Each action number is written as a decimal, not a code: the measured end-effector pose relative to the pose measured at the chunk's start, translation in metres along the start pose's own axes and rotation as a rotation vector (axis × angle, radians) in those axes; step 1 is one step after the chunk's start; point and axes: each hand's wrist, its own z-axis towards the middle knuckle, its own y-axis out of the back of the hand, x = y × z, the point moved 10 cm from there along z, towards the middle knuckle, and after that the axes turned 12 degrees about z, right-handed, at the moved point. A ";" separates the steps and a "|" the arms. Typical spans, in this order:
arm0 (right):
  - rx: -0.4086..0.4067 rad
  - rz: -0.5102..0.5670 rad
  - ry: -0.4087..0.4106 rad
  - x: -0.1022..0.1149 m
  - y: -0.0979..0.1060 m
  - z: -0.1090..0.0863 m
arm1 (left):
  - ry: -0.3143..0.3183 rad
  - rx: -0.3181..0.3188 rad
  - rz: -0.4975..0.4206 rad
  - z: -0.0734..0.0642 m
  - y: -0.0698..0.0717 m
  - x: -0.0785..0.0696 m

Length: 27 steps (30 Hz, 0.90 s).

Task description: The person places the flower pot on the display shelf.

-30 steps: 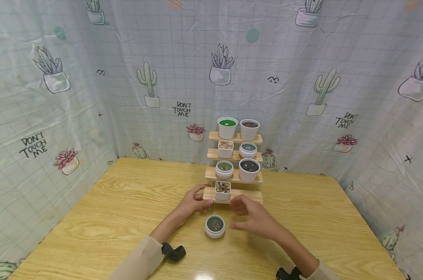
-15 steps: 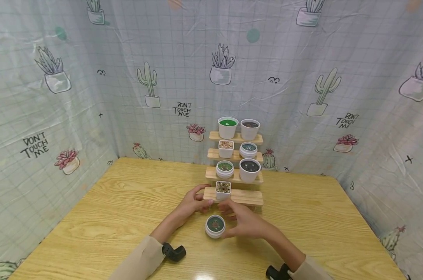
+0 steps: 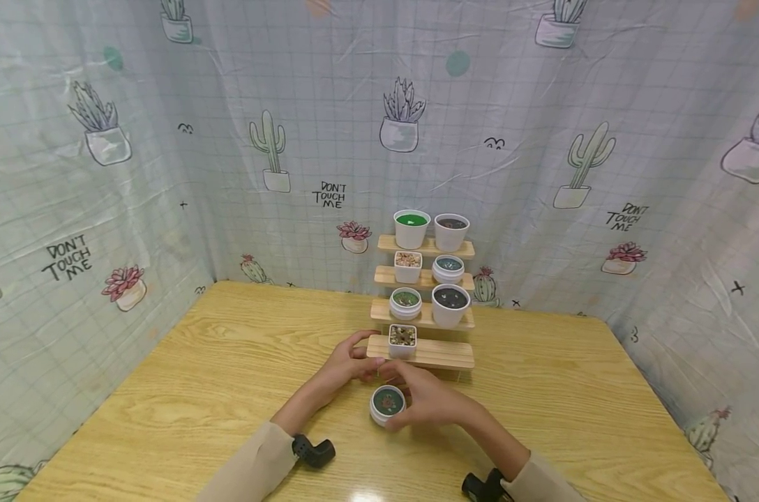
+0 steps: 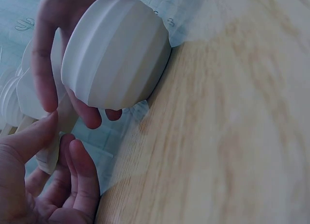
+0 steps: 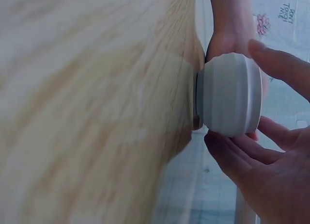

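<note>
A small round white pot (image 3: 388, 403) with ridged sides and a dark green top stands on the table in front of a tiered wooden display stand (image 3: 445, 354). My right hand (image 3: 428, 399) is around the pot's right side, its thumb in front and its fingers behind. In the right wrist view, the ribbed pot (image 5: 230, 95) lies between the spread thumb and fingers, with the fingertips right at its side. My left hand (image 3: 340, 362) pinches the left end of the lowest shelf. The left wrist view shows that thumb over the shelf end (image 4: 48, 158).
A square pot of pebbles (image 3: 402, 340) sits on the lowest shelf's left half. Several more round and square white pots, such as the green-topped one (image 3: 411, 231), fill the upper shelves in pairs. A cactus-print curtain (image 3: 304, 139) hangs behind the table (image 3: 260, 335).
My right hand has moved left and down from beside the lowest shelf to the round pot. My left hand has kept its hold on the shelf end.
</note>
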 end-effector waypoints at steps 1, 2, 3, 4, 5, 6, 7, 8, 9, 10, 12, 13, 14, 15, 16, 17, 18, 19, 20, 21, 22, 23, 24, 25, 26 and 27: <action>0.005 -0.004 0.003 0.000 0.000 0.000 | -0.002 0.001 -0.001 0.000 0.000 0.000; 0.008 -0.009 0.004 0.000 -0.001 0.001 | -0.003 0.001 -0.002 0.000 0.000 -0.001; 0.012 -0.011 0.001 0.000 -0.001 0.001 | -0.005 0.000 -0.002 0.000 0.000 -0.001; 0.016 -0.011 0.002 -0.001 -0.001 0.001 | -0.008 0.000 0.000 0.000 0.000 -0.002; 0.020 -0.014 0.002 -0.001 -0.002 0.001 | -0.009 -0.001 0.001 0.000 0.000 -0.002; 0.022 -0.020 0.004 -0.001 -0.002 0.001 | -0.010 -0.001 0.001 0.000 0.001 -0.002; 0.025 -0.024 0.002 -0.001 -0.002 0.001 | -0.012 -0.001 0.001 0.000 0.001 -0.003; 0.026 -0.028 0.004 -0.001 -0.002 0.001 | -0.012 -0.002 0.001 0.000 0.001 -0.003; 0.031 -0.029 0.004 -0.002 -0.003 0.000 | -0.012 -0.002 0.002 0.000 0.001 -0.003; 0.033 -0.029 0.004 -0.003 -0.003 0.000 | -0.013 -0.002 0.002 0.000 0.001 -0.003; 0.038 -0.024 0.005 -0.004 -0.003 0.000 | -0.011 -0.002 0.004 0.000 0.001 -0.003; 0.040 -0.021 0.005 -0.004 -0.003 0.000 | -0.012 -0.001 0.006 0.000 0.001 -0.003; 0.040 -0.019 0.008 -0.004 -0.004 0.000 | -0.010 -0.002 0.008 0.000 0.001 -0.002; 0.040 -0.018 0.009 -0.004 -0.004 0.000 | -0.010 -0.002 0.011 0.000 0.000 -0.002; 0.039 -0.020 0.016 -0.004 -0.004 -0.001 | -0.008 -0.002 0.012 0.000 0.000 -0.002; 0.037 -0.026 0.019 -0.004 -0.004 -0.001 | -0.006 -0.002 0.013 0.000 0.000 -0.002; 0.035 -0.033 0.022 -0.004 -0.004 -0.001 | -0.005 -0.003 0.012 0.000 0.000 -0.002; 0.032 -0.042 0.025 -0.003 -0.004 -0.001 | -0.004 -0.004 0.010 0.000 0.000 -0.002; 0.029 -0.050 0.027 -0.003 -0.004 -0.001 | -0.003 -0.005 0.008 0.000 0.000 -0.001; 0.026 -0.058 0.028 -0.003 -0.004 -0.001 | -0.004 -0.006 0.004 0.000 0.000 -0.002; 0.023 -0.066 0.026 -0.003 -0.004 -0.001 | -0.005 -0.006 0.002 0.000 0.000 -0.002; 0.021 -0.072 0.020 -0.003 -0.004 -0.001 | -0.008 -0.007 0.002 -0.001 0.000 -0.003; 0.020 -0.078 0.018 -0.003 -0.004 -0.002 | -0.010 -0.007 0.002 -0.001 0.000 -0.003; 0.019 -0.081 0.016 -0.003 -0.005 -0.002 | -0.012 -0.007 0.001 -0.002 0.000 -0.004; 0.020 -0.082 0.013 -0.003 -0.005 -0.002 | -0.015 -0.007 0.002 -0.002 0.000 -0.004; 0.021 -0.084 0.009 -0.003 -0.005 -0.002 | -0.016 -0.006 0.003 -0.002 0.000 -0.004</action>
